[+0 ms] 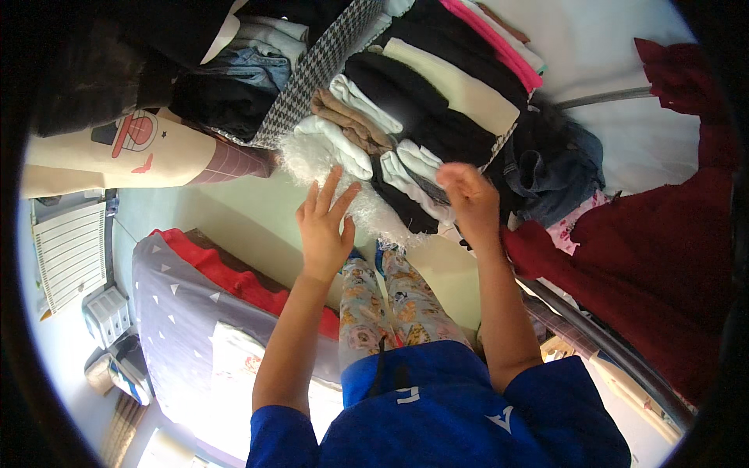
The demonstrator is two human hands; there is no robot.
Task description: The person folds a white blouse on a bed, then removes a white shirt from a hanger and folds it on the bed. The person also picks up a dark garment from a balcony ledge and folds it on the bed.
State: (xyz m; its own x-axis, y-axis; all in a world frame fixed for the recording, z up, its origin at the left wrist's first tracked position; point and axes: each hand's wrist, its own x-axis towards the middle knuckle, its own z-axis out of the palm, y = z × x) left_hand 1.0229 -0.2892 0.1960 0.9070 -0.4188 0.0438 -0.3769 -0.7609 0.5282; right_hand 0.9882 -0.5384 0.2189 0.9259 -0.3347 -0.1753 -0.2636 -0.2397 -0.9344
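Two hands are working over a box (312,76) that's crammed with clothes. The left hand (324,228) is spreading its fingers wide apart, and the tips are lying on or just over the white fluff (374,212) along the near edge. I'm guessing the flat spread is for steadying, since fluff that loose is probably spilling unless something's covering it. The right hand (471,201) is curling its fingers beside the white bundle (420,158), but it's blurring a bit, so I honestly can't tell whether it's pinching anything.

Everything else is sitting in tight rows: the brown roll (351,121) is squeezing between pale ones, and the cream cloth (452,84) is lying among black pieces. Packing them snug is likely saving room, with neighbours propping each other up. The checked wall is separating this lot from the jeans (261,69) on the left.
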